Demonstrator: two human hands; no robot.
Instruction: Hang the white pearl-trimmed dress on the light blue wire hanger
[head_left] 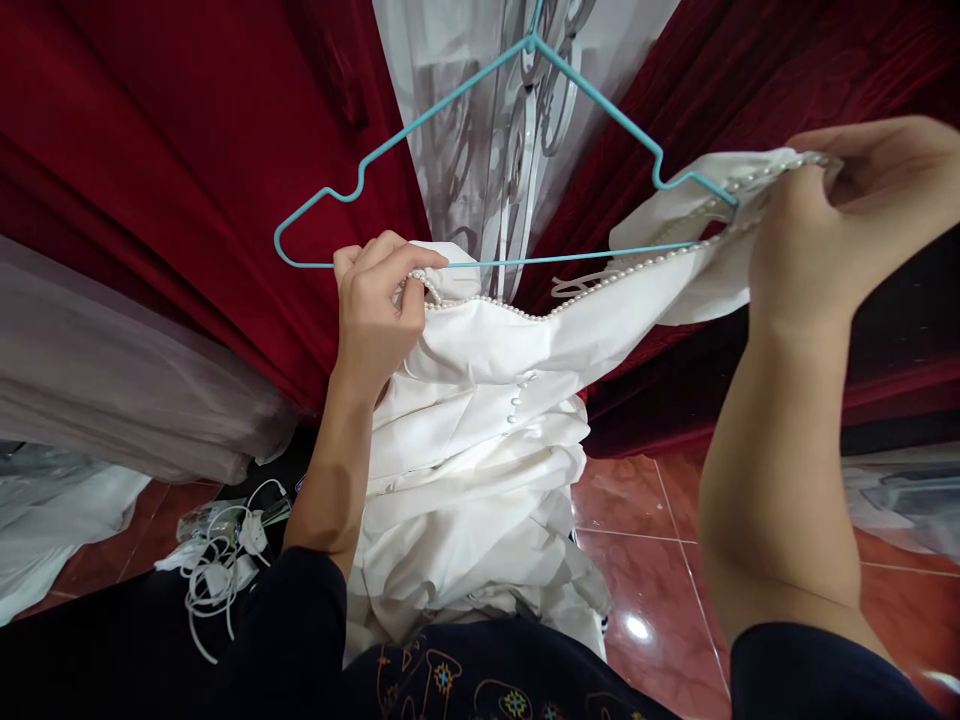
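A white satin dress (pixel 480 420) with a pearl-beaded neckline and a row of small buttons hangs down in front of me. My left hand (pixel 375 310) is closed on the left end of the beaded neckline, just under the bottom bar of a teal wire hanger (pixel 420 120). My right hand (pixel 847 210) pinches the right end of the neckline at the hanger's right shoulder, and the fabric there is draped over the wire. The hanger's hook runs out of view at the top.
Dark red velvet curtains (pixel 187 150) hang behind, with a sheer white patterned curtain (pixel 480 110) between them. Grey tulle (pixel 112 390) lies at the left. White cables and chargers (pixel 221 560) sit on the red tiled floor (pixel 660 560).
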